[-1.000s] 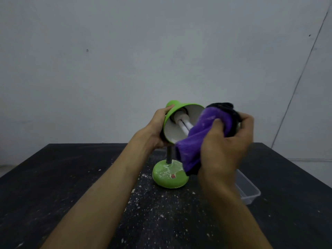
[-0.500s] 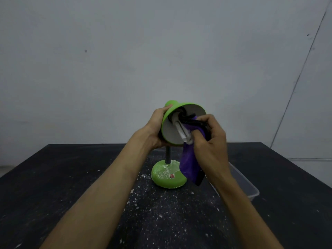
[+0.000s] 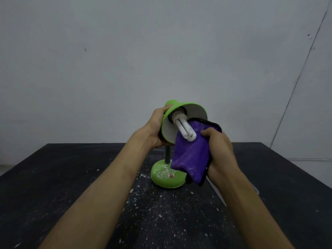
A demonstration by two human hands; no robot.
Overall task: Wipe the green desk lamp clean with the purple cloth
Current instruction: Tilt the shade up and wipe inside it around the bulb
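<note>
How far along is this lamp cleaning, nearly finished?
Roughly midway, I'd guess. Done: the shade looks free of powder on its green outside. In hand: the left hand grips the shade while the right hand holds the purple cloth at its open mouth, by the bulb. Left: the base is speckled with white dust.

The left hand (image 3: 156, 126) grips the shade (image 3: 171, 109) from its left. The bulb (image 3: 185, 130) juts out of the shade toward the right hand (image 3: 221, 151). The cloth (image 3: 190, 155) hangs just left of the right hand, which holds it. It touches the bulb and overlaps the right edge of the base (image 3: 164, 177). The base stands on the table (image 3: 53, 177), below and between the hands.
</note>
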